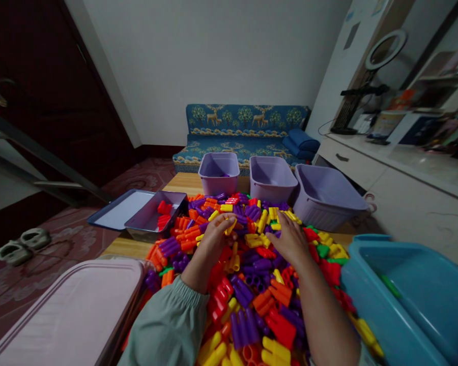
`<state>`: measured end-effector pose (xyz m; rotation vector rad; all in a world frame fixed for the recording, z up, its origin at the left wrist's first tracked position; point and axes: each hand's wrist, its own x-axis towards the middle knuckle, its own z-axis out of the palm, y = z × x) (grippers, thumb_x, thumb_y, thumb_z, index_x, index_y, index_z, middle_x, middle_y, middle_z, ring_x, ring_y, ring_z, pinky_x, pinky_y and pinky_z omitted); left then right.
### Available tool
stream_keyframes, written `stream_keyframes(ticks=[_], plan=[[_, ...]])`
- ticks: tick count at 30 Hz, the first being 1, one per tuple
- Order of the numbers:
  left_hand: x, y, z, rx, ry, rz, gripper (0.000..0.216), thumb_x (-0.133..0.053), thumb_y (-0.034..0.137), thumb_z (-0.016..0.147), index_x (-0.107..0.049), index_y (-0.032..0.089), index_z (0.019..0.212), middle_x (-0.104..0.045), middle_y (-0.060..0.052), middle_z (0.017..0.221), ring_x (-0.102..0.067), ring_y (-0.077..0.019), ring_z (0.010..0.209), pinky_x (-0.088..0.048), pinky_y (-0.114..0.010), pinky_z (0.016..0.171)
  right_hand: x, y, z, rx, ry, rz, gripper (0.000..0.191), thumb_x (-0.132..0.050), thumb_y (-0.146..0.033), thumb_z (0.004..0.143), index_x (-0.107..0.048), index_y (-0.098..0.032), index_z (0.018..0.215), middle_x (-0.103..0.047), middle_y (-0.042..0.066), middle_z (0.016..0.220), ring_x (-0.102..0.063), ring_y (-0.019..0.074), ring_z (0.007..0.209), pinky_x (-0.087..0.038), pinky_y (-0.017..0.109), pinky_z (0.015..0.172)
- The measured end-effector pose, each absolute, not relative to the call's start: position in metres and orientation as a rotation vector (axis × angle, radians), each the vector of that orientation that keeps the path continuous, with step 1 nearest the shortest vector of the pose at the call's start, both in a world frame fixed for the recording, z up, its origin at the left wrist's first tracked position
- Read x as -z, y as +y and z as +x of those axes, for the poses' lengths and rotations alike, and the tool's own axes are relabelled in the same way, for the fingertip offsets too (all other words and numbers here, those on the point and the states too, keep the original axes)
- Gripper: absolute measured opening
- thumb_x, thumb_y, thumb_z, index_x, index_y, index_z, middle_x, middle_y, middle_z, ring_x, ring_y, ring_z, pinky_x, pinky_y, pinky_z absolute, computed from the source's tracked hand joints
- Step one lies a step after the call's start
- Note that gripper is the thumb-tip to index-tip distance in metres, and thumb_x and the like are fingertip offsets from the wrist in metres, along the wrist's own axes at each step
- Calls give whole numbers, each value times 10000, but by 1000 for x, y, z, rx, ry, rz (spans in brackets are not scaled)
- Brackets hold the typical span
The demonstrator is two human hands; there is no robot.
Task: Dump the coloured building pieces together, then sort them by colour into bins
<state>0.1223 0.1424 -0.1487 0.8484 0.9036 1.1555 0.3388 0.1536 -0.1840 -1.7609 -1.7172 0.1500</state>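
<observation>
A wide heap of plastic building pieces (246, 325) in purple, red, orange, yellow and green covers the table, each shaped like joined tubes. My left hand (218, 235) is closed over the heap's middle, with a yellow plastic piece (231, 226) pinched between thumb and fingers. To its right, my right hand (289, 238) reaches down with its fingers apart, against the heap beside several yellow pieces (254, 240). Part of its fingertips is hard to see among the pieces.
Three lilac bins (219, 184) line the table's far side. A shallow box (152, 223) with red pieces stands at left, near a pink lid (72, 315). A teal tub (381, 284) containing a green piece is at right. Beyond stands a blue patterned sofa (244, 145).
</observation>
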Motion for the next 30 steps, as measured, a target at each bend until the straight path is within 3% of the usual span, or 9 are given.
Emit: stream_keyframes(ticks=[2, 4, 7, 11, 14, 17, 19, 24, 30], plan=[[149, 142, 122, -1165, 911, 848, 395, -723, 380, 692, -559, 169, 982, -671, -17, 770, -511, -50, 488, -319, -132, 429, 179, 151, 334, -290, -1689, -1707, 541, -617, -222, 724, -581, -150, 1258, -581, 157, 1341, -511, 297, 1280, -405, 454, 1065], [148, 142, 122, -1171, 915, 841, 402, -730, 379, 683, -559, 170, 979, -672, -17, 774, -511, -53, 495, -312, -134, 429, 173, 148, 329, -566, -1588, -1591, 410, -555, -218, 743, -628, -149, 1141, -710, 127, 1080, -668, 254, 1017, -520, 396, 888], [148, 142, 121, -1182, 933, 827, 414, -729, 404, 678, -566, 173, 981, -668, -19, 768, -504, -59, 494, -306, -141, 423, 166, 146, 324, -738, -1426, -1443, 269, -503, -257, 773, -653, -153, 971, -726, 82, 824, -690, 213, 732, -549, 345, 698], [149, 144, 121, -1207, 958, 853, 434, -684, 481, 712, -594, 160, 990, -645, -19, 712, -455, -55, 449, -262, -147, 401, 164, 154, 323, -301, -1522, -1520, 268, -510, -189, 745, -682, -149, 946, -696, 121, 1053, -646, 249, 1016, -505, 386, 920], [151, 146, 122, -1211, 963, 887, 450, -674, 494, 712, -594, 148, 988, -631, -11, 667, -407, -47, 403, -221, -150, 383, 162, 169, 320, -172, -1682, -1723, 489, -510, -123, 753, -610, -90, 1231, -558, 178, 1350, -504, 269, 1276, -378, 387, 1090], [151, 146, 121, -1221, 924, 884, 437, -665, 422, 717, -593, 143, 1046, -666, -36, 740, -433, -53, 419, -251, -156, 392, 158, 183, 315, -267, -1842, -1974, 636, -516, -146, 812, -421, -76, 1437, -441, 206, 1468, -456, 272, 1336, -370, 367, 1085], [153, 147, 120, -1211, 874, 859, 452, -636, 350, 719, -584, 142, 1117, -688, -60, 822, -490, -70, 467, -303, -161, 411, 154, 187, 312, -346, -1921, -2082, 642, -547, -210, 837, -404, -97, 1453, -503, 210, 1410, -521, 281, 1274, -415, 362, 1024], [157, 150, 122, -1198, 765, 803, 635, -526, 157, 599, -525, 141, 1234, -688, -73, 928, -619, -123, 621, -440, -188, 493, 143, 172, 306, -292, -1992, -2133, 477, -621, -222, 799, -597, -137, 1267, -656, 196, 1162, -636, 303, 1086, -467, 361, 882], [159, 150, 127, -1271, 764, 834, 661, -590, 87, 612, -504, 162, 1264, -660, -61, 984, -681, -159, 772, -557, -257, 669, 141, 146, 293, -581, -1820, -1770, 345, -688, -366, 724, -664, -205, 1027, -725, 65, 937, -676, 230, 879, -494, 302, 735]])
